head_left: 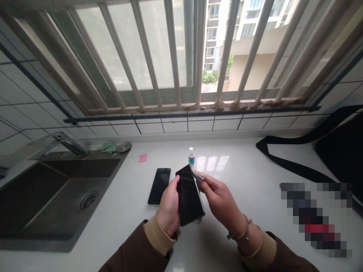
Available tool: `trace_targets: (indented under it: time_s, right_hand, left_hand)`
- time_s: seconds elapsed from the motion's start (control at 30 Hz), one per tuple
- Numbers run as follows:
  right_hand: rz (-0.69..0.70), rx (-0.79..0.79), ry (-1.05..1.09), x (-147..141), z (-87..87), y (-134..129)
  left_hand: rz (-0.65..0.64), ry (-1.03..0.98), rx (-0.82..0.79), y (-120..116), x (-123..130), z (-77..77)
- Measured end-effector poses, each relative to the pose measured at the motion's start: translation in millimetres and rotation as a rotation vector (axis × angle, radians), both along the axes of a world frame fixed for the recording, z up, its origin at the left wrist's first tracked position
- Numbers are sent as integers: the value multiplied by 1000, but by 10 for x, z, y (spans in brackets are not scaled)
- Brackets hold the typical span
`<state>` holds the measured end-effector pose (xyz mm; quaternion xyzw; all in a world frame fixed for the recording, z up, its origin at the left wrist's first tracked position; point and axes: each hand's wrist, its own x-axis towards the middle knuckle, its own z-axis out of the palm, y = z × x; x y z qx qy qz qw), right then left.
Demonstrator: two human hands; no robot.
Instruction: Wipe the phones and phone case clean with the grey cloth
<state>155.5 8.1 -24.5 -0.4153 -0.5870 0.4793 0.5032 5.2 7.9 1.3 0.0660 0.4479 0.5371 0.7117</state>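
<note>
My left hand [169, 207] is wrapped round a black smartphone [189, 198], tilted with its dark screen towards me. At the phone's upper right edge, my right hand [217, 192] pinches a thin grey piece [198, 175] between thumb and fingers. What kind of piece it is, I cannot tell; the fingers and the phone partly hide it. A second smartphone [159, 187] lies face up on the counter, left of my left hand. Just beyond the held phone stands a small white bottle [191, 155] with a blue label, its lower part hidden.
To the left is a dark sink [65, 204] with a chrome faucet [70, 143]. A green cloth [107, 147] and a round metal strainer [124, 147] lie behind it. A pink sticky note [142, 158] is on the white counter [232, 151]. A black bag [340, 139] with a strap and a pixelated patch are at right.
</note>
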Motion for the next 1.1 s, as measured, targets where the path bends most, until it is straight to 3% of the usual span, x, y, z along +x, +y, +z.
trace_targets:
  time_s: [0.2,0.3,0.4,0.57,0.7,0.93,1.0,1.1]
  right_hand:
    - [121,235,-170,-47,64,-134]
    - [134,228,-156,-54,87,-151]
    - [128,105,-62,-88,86,-133]
    - [212,-357,270,-190,57,-125]
    - [218,-477,506,-201,93,-119]
    - [60,-463,494,-88,136,-35]
    - [28,-448,476,-78,112,-31]
    - [-25,-344,366,-68,72,-55]
  left_hand:
    - [247,31,-15,95,-108,43]
    - [275,-7,43,116,-176,115]
    - [280,-50,128,110,-208,163]
    - [327,-71,216,56,-167,162]
    - [279,-3,392,4,-135,106]
    - [35,363,645,-34,-205,-92]
    - [2,359,703,-29,-196,-149]
    - [95,217,666,-16,-137,-198]
